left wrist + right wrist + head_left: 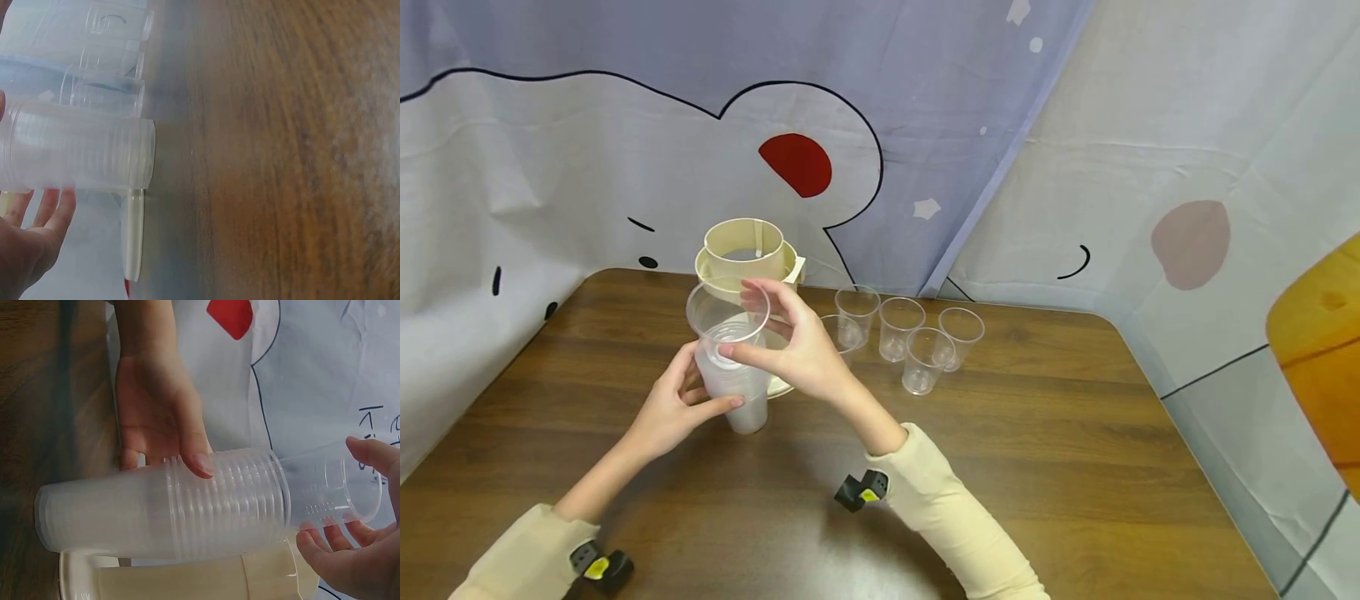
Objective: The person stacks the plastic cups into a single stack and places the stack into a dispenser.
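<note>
In the head view, left of centre, my left hand (668, 410) is curled round a tall stack of clear plastic cups (741, 392), while my right hand (792, 343) grips the top cup (727, 312) between thumb and fingers, its rim standing well above the others. Behind them is a cream container (743, 268); five loose cups (920, 368) stand near the centre on the brown wooden table (1075, 467), before a printed curtain (977, 175). In the left wrist view, turned sideways, the stack lies across the left side with my left fingers beneath it at lower left; I cannot tell whether its base touches the table. In the right wrist view, the stack spans the middle, my left thumb pressed on its side; at the right edge my right hand holds the top cup, partly out of the stack, our two hands apart.
</note>
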`<state>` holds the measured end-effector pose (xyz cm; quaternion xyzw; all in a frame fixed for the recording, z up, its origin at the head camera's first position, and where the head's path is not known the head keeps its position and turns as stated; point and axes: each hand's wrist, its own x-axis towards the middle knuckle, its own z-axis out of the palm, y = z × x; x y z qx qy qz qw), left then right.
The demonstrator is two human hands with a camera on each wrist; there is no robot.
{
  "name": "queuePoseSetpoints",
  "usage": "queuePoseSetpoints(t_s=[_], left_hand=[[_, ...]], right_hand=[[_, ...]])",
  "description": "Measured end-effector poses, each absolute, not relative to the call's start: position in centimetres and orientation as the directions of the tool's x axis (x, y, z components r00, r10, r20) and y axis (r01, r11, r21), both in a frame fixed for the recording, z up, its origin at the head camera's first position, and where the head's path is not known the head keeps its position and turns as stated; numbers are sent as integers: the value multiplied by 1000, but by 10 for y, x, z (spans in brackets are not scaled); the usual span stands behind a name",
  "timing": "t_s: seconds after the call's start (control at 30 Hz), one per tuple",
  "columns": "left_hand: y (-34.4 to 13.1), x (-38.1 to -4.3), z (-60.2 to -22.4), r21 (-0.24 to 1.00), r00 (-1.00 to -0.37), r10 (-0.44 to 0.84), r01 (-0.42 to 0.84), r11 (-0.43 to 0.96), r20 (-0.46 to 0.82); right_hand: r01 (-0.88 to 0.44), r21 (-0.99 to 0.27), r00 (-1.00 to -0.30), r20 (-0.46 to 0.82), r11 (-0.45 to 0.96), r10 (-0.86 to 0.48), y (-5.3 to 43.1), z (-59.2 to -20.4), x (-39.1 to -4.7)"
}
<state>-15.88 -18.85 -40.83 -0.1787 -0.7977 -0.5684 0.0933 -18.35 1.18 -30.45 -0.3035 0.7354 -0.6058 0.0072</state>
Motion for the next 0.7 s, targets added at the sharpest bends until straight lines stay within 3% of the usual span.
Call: queuePoseSetpoints(t_s=[0.7], left_hand=[[-189,-158,-408,878,-920,181,386,282,346]], right_hand=[[-449,-880,-817,336,152,-469,10,-312,-184]])
